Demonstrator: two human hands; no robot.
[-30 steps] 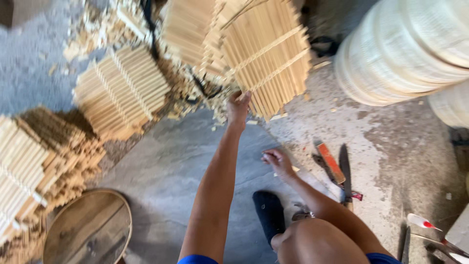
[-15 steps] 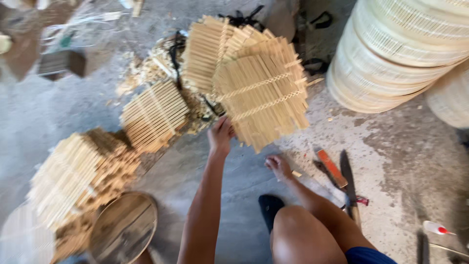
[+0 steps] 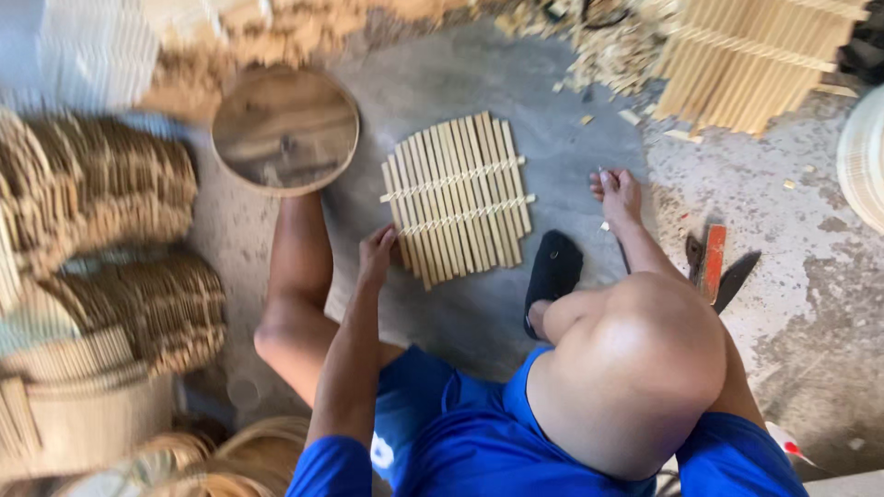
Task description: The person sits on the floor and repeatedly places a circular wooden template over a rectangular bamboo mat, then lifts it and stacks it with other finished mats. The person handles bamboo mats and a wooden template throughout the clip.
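From the head camera I saw no packages, labels or signs I could make out. A flat mat of pale bamboo slats [image 3: 459, 199], bound by two rows of cord, lay on the grey concrete floor [image 3: 552, 120] between my two hands. The left hand [image 3: 376, 258] rested at the mat's lower left corner, fingers curled and touching the slat ends. The right hand [image 3: 619, 195] sat just beside the mat's right edge, apart from it, fingers bunched; whether it pinched anything I could not tell. A round dark wooden board [image 3: 285, 129] lay near the mat's upper left. A black slipper [image 3: 552, 274] stood below the mat. An orange-handled knife [image 3: 713, 261] lay right of my knee.
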